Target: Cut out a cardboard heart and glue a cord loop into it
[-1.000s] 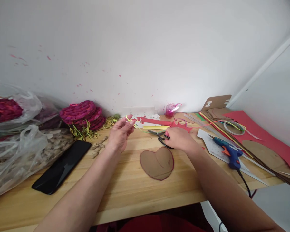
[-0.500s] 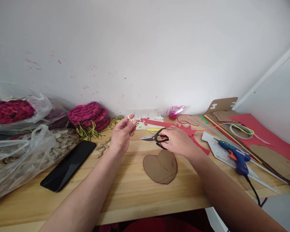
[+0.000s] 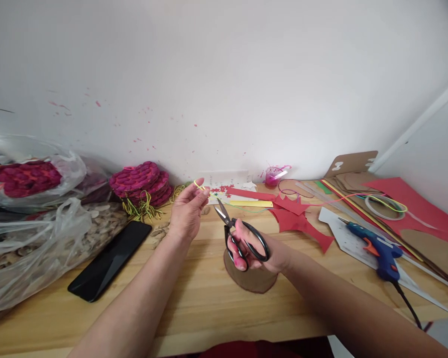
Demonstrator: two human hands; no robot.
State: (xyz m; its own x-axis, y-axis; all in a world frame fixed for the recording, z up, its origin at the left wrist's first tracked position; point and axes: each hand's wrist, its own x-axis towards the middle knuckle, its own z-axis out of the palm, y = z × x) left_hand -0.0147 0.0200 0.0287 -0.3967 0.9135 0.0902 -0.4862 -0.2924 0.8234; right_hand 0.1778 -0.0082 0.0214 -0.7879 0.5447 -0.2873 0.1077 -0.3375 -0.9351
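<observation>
1. Light wooden tabletop (image 3: 194, 308): a brown heart-shaped cardboard piece (image 3: 256, 282) lies flat near its front edge.
2. Right hand (image 3: 259, 254), just above that heart: its grip is closed through the loops of black-handled steel scissors (image 3: 242, 236). The blades are nearly together, tips aimed up and left.
3. Left hand (image 3: 186, 211), farther back: its fingertip grip is pinched on a thin yellow cord (image 3: 198, 184).
4. Stack of magenta woven discs (image 3: 140, 180): by the wall, left of that hand.

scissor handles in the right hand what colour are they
Black loop handles on the steel-bladed scissors, held in the right hand; head view.
</observation>
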